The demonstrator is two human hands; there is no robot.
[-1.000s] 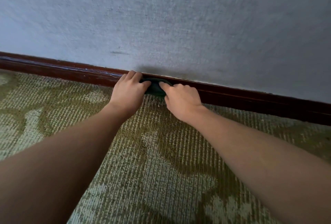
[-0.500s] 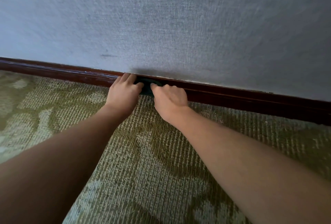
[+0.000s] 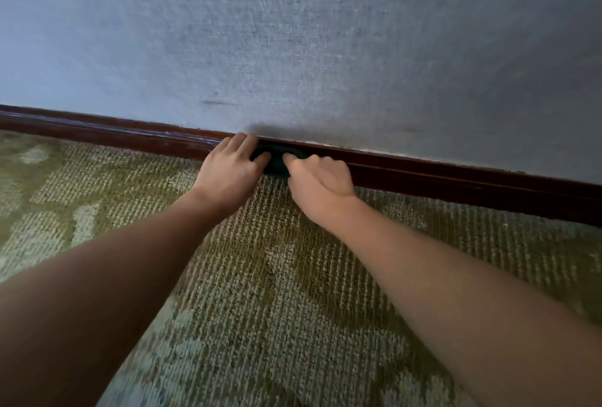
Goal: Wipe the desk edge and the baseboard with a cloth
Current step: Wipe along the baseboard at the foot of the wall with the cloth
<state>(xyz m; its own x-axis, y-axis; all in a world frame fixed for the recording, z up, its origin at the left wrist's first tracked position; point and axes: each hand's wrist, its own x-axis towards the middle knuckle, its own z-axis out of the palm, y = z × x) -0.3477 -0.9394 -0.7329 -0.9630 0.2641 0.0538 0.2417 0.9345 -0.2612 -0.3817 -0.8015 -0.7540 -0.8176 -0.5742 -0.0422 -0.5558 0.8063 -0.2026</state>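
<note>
Cloth (image 3: 277,160), dark and bunched, is pressed to the baseboard (image 3: 456,178), grasped by left grip (image 3: 228,172) and right grip (image 3: 319,185) alike; the two have been drawn closer, little length covered, with stretches outward of each likely unwiped

Dark-brown baseboard (image 3: 456,180), green patterned carpet (image 3: 293,292) (cloth (image 3: 277,164) perhaps teal)

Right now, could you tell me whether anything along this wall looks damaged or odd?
The dark brown wooden baseboard shows pale scuffs beside the left hand, as if its finish is worn, and the grey textured wall bears a short dark smudge above them.
</note>
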